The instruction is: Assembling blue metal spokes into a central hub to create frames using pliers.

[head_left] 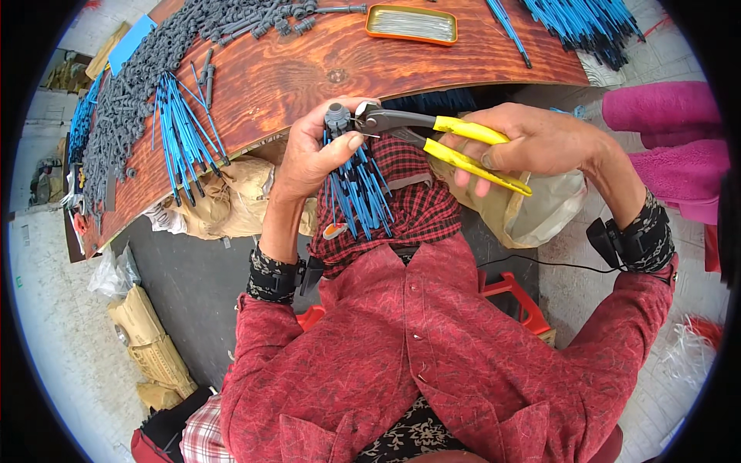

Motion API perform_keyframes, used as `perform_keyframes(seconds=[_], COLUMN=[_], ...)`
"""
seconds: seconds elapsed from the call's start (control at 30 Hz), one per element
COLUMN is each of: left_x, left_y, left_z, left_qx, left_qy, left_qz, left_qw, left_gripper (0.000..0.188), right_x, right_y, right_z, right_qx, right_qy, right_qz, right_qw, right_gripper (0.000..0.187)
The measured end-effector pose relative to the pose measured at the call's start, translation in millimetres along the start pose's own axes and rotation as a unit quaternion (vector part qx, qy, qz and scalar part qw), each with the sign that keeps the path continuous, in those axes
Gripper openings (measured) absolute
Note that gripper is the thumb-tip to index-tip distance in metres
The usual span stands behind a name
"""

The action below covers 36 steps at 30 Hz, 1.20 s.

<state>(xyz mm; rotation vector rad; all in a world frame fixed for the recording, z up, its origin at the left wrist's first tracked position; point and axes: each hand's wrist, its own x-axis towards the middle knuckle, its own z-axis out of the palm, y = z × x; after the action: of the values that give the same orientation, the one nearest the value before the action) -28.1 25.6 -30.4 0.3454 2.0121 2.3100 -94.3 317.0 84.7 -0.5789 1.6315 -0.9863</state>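
A reddish wooden table (309,73) is carrying heaps of grey plastic parts (131,85), bundles of blue rods (179,131) and an orange tray (411,24) holding thin metal pins.

Reddish wooden board (309,73) as worktable; pale concrete floor (46,347); daylight; red stool (513,297) below.

1 view only, from a camera worn on the person's head, looking steeply down over the chest at both hands, which sit close below the lens near the middle. The wooden table (309,69) fills the top and bends with the fisheye. Floor curves round both sides, and dark corners ring the picture.
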Motion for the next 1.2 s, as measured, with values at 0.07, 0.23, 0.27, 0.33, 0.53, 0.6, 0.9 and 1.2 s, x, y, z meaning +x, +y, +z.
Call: perform_keyframes(seconds=[0.07,0.23,0.27,0.33,0.53,0.6,0.9,1.2], left_x=[0.5,0.7,1.0,0.5,-1.7,-3.2,-4.4,-5.2], left_y=[1.1,-0.1,0.0,-1.7,1.0,0.5,1.2,-0.8], left_z=[0.9,1.3,1.8,0.0,-1.1,-3.2,-4.1,-4.5], left_qx=[0.021,0.031,0.03,0.024,0.009,0.006,0.013,0.013], left_qy=[0.004,0.018,0.025,0.017,0.013,0.011,0.003,-0.001], left_qz=[0.008,0.002,0.001,0.001,0.013,0.022,0.024,0.027], left_qw=[1.0,0.999,0.999,1.0,1.0,1.0,1.0,1.0], left_gripper=[0.049,0.049,0.049,0.05,0.048,0.044,0.048,0.048], right_x=[-2.8,-0.8,-0.9,-0.4,7.5,11.9,14.5,9.1], right_y=[-3.6,-3.5,-5.0,-5.2,2.6,11.2,25.9,13.3], right_z=[3.9,5.9,5.5,5.5,26.7,33.7,22.2,14.6], right_qx=[-0.016,-0.105,-0.112,-0.119,-0.109,-0.118,-0.023,0.009], right_qy=[0.016,0.064,0.064,0.064,0.117,0.15,0.063,0.021], right_qz=[-0.01,-0.065,-0.056,-0.047,-0.015,-0.046,-0.073,-0.061], right_qw=[1.0,0.99,0.99,0.99,0.987,0.981,0.995,0.998], right_gripper=[0.035,0.035,0.032,0.029,0.024,0.025,0.031,0.043])
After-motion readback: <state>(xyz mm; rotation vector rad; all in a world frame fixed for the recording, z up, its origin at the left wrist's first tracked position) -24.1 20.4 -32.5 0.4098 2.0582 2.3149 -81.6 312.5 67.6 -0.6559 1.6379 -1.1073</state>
